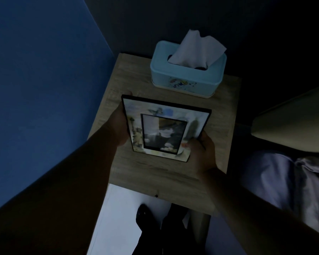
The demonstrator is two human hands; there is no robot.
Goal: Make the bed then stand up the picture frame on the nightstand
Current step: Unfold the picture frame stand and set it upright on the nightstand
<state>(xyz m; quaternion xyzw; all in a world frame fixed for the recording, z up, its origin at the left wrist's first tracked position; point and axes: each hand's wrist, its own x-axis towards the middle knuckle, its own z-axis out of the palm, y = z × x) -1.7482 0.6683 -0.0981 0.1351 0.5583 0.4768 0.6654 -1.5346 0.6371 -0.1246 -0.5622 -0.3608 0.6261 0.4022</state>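
A person's left hand (pixel 120 126) grips the left edge of a picture frame (pixel 164 126), fingers curled behind it, while the right hand (pixel 203 153) clamps the frame's lower right corner, thumb across its face. The black-edged frame is held face up toward the camera, tilted, over the middle of a wood-grain nightstand (pixel 155 173); in the dim light it cannot be told whether its lower edge touches the top. At the nightstand's far right corner stands a pale blue tissue box (pixel 184 78), apart from the frame, with a white tissue (pixel 195 46) rising from its slot. A blue wall (pixel 44 89) runs along the nightstand's left edge, a bed (pixel 284 181) with lavender bedding lies past its right edge, and a dark shoe (pixel 144 214) shows on the pale floor below its near edge.
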